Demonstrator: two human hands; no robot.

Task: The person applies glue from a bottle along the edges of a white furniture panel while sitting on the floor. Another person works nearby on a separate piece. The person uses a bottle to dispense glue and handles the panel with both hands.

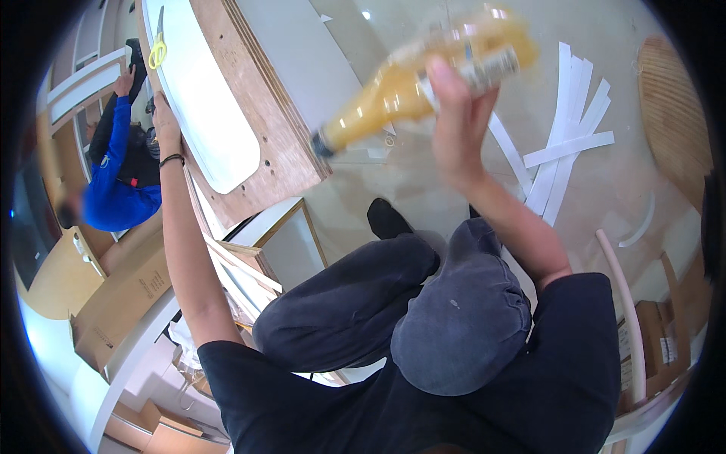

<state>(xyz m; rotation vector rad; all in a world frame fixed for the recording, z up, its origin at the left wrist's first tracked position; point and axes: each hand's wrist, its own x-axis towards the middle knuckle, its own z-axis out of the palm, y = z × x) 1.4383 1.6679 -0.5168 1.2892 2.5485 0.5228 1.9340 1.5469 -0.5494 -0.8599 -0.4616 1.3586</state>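
Note:
My right hand (463,125) grips a clear plastic bottle (382,94) of yellowish liquid, raised over the floor. The bottle lies tilted, its dark-tipped narrow end low toward the left and its wide end up to the right, smeared by motion. That dark tip is close to the edge of a thick plywood board (283,163). On the board lies a white panel (204,98) with rounded corners. My left hand (168,129) holds the board's left edge, its fingers partly hidden. Scissors with yellow handles (157,54) rest on the white panel.
White strips (563,155) lie in a loose pile on the floor at right. A co-worker in a blue sleeve (113,147) sits at far left. A cardboard box (125,306) stands at lower left; a curved wooden piece (673,113) is at far right.

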